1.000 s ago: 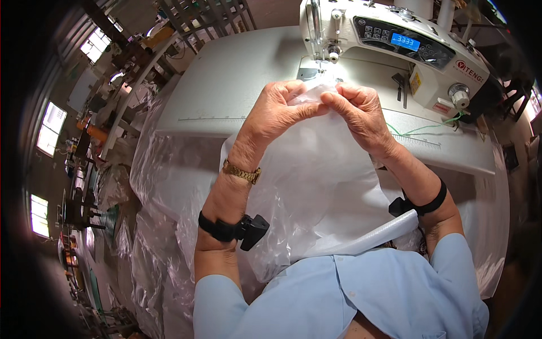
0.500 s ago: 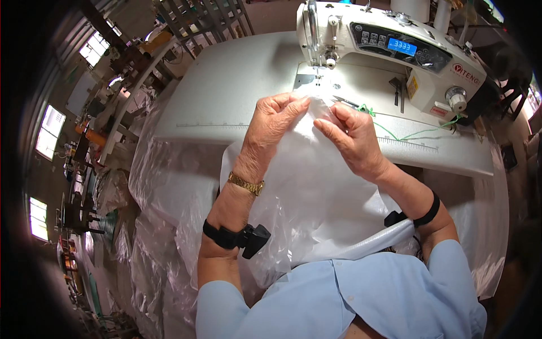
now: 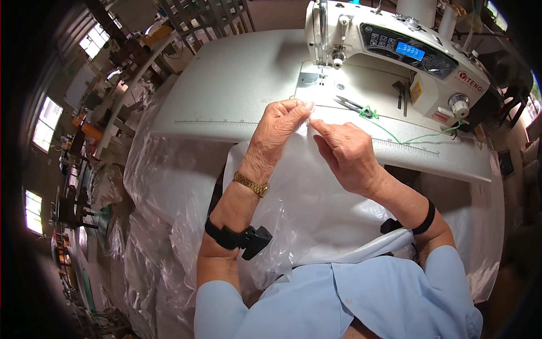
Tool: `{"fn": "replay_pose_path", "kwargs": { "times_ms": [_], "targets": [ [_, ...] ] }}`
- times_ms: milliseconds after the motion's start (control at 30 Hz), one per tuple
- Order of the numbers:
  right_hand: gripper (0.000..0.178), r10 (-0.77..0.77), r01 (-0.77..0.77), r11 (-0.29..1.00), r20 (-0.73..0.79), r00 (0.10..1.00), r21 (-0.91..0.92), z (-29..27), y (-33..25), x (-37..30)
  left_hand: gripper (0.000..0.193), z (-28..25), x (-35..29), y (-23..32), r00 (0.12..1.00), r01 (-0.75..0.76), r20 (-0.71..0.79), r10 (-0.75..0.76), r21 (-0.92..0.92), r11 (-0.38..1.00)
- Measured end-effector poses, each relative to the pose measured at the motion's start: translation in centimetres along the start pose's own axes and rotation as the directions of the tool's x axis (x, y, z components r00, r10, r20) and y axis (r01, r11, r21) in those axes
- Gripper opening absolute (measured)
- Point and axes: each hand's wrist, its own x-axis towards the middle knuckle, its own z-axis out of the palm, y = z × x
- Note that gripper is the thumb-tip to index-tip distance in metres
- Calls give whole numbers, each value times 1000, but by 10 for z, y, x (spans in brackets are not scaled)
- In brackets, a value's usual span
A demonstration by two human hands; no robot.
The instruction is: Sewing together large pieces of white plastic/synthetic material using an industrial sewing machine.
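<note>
The left hand (image 3: 282,121) is pinching the far edge of a white plastic sheet (image 3: 316,198), its grip closed on the film just near the sewing machine (image 3: 395,51). The right hand (image 3: 344,152) is lying just beside it on the same sheet, fingers pressing the film; whether its grip is actually closing on an edge is hard to tell from here. The sheet is draping from the white worktop (image 3: 237,85) down toward the person's lap. Small scissors (image 3: 351,104) are lying on the worktop beyond the hands, and green thread (image 3: 415,137) is trailing to the right.
</note>
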Motion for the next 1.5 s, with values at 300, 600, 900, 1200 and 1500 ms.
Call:
{"fn": "replay_pose_path", "kwargs": {
  "times_ms": [300, 600, 900, 1200, 1500],
  "targets": [
    [39, 93, -74, 990, 155, 984, -124, -1, 0, 2, 29, 8, 4, 6, 996, 48, -64, -58, -142, 989],
    [16, 417, -415, 898, 16, 909, 150, 14, 67, -3, 16, -13, 50, -25, 997, -3, -72, 22, 253, 968],
    [9, 279, -243, 931, 101, 955, -272, 5, 123, -25, 26, -13, 103, -62, 988, 135, -133, -79, 489, 862],
    [4, 128, -120, 992, 226, 966, -45, 33, 153, 5, 23, -2, 125, -64, 995, 65, -95, 14, 773, 631],
    [16, 81, -51, 992, 269, 960, -115, 37, 148, 11, 24, 1, 117, -61, 944, 159, -276, 183, 861, 482]
  ]
}}
